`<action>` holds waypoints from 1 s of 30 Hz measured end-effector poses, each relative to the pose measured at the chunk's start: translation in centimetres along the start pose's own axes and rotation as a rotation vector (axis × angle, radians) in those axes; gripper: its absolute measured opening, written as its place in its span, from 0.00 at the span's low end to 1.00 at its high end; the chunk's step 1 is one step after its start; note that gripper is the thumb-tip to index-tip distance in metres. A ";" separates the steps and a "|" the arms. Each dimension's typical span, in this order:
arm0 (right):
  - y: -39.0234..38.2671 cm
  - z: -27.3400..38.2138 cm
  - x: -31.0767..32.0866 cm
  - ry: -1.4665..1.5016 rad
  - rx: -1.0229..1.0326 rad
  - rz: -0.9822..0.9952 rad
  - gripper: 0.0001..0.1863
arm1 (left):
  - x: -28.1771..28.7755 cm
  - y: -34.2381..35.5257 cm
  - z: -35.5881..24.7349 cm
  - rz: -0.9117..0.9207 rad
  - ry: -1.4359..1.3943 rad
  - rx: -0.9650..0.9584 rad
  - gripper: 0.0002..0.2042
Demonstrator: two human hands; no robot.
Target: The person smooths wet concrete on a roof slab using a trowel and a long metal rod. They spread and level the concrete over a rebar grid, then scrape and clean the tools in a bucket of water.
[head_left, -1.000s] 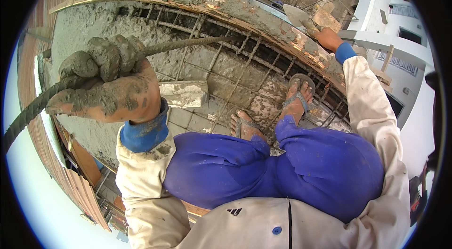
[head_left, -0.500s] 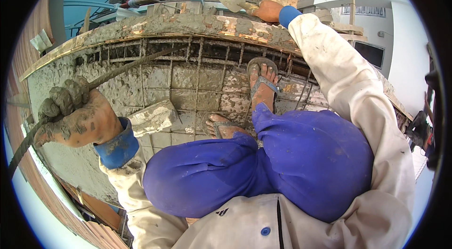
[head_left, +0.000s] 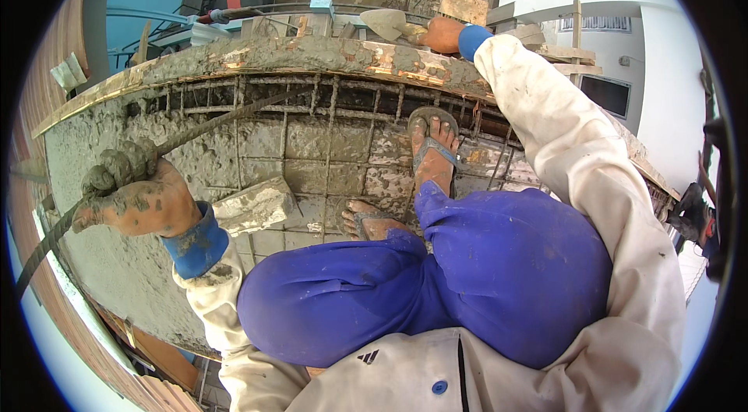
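Observation:
My left hand (head_left: pixel 144 198), smeared with wet concrete, is closed around a long dark ribbed bar (head_left: pixel 206 129). The bar slants from the lower left up into the gap beside the formwork, where its far end is hidden. Farther off, my right hand (head_left: pixel 442 35) grips a trowel (head_left: pixel 383 23) by the handle, its pale, mortar-coated blade pointing left above the formwork board (head_left: pixel 304 53). Between the two hands a grid of steel rebar (head_left: pixel 327 143) runs over the boards, and wet concrete (head_left: pixel 117 256) covers the left side.
My sandalled feet (head_left: pixel 432 155) are on the rebar grid. A concrete-smeared block (head_left: pixel 255 205) lies by my left wrist. Wooden pieces (head_left: pixel 573 55) stick out beyond the formwork at the right. A small light-blue box (head_left: pixel 321 5) sits past the board, and a white building (head_left: pixel 662 84) stands at right.
My left hand has shifted slightly right along with the bar. The right hand and trowel sit a little lower in the picture, both still gripped.

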State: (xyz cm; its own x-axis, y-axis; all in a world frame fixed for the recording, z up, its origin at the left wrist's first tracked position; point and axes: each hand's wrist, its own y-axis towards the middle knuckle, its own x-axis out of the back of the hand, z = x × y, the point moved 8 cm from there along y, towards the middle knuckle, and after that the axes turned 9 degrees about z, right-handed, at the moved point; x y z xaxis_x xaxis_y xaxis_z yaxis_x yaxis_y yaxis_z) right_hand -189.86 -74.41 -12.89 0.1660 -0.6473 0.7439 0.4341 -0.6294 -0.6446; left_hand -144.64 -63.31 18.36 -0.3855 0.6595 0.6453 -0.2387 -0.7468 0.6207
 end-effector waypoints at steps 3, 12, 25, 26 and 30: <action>-0.6 -2.5 -2.0 0.370 -0.317 0.207 0.26 | 1.6 0.7 3.5 0.083 0.070 -0.019 0.23; -1.9 -1.1 -0.4 0.465 -0.353 0.290 0.28 | 5.6 5.5 10.9 -0.105 -1.872 0.460 0.18; -2.4 -0.3 0.3 0.442 -0.256 0.159 0.27 | 2.9 0.4 -0.6 -0.044 -2.181 0.522 0.30; -2.3 -0.2 0.3 0.448 -0.218 0.176 0.27 | 3.0 0.3 -1.6 -0.030 -2.228 0.510 0.31; -2.0 -0.5 0.9 0.352 -0.231 0.138 0.32 | 0.3 0.7 -2.3 0.039 -2.319 0.544 0.32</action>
State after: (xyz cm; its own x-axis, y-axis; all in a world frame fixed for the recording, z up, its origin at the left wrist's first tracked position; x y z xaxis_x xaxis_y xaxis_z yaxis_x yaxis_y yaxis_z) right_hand -190.99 -73.90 -11.03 -0.1210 -0.8137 0.5685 0.2133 -0.5806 -0.7857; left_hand -146.97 -63.85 17.92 0.9369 -0.0834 -0.3395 0.0505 -0.9286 0.3676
